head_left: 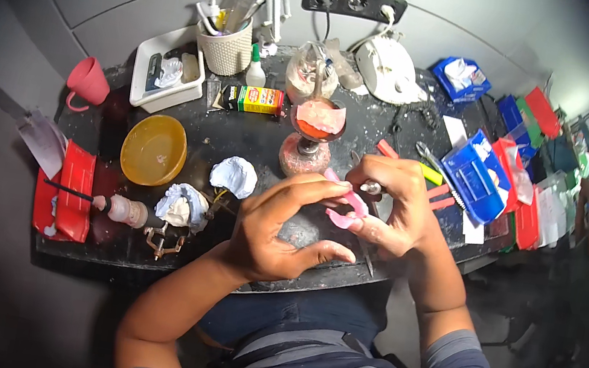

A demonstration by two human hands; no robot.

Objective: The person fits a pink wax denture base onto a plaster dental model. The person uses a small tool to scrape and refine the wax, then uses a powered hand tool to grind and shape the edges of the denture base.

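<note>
A curved pink wax piece (pixel 354 202) is held in front of me, over the near part of the bench. My right hand (pixel 402 204) pinches it with the thumb; a metal-ended tool (pixel 372 187) also lies in that hand, mostly hidden by the fingers. Against the wax's upper end rests the index fingertip of my left hand (pixel 276 227), while its thumb stays apart below, so this hand is open. Just beyond my hands stands a metal burner stand (pixel 304 156) whose dish carries pink wax (pixel 321 117).
To the left are plaster casts (pixel 233 176), a metal articulator (pixel 163 240), an amber bowl (pixel 155 151) and a red tray (pixel 76 189). Behind stand a white bin (pixel 189 96), a brush pot (pixel 229 52) and a yellow-green box (pixel 261 101). Blue bins (pixel 485 205) are at the right.
</note>
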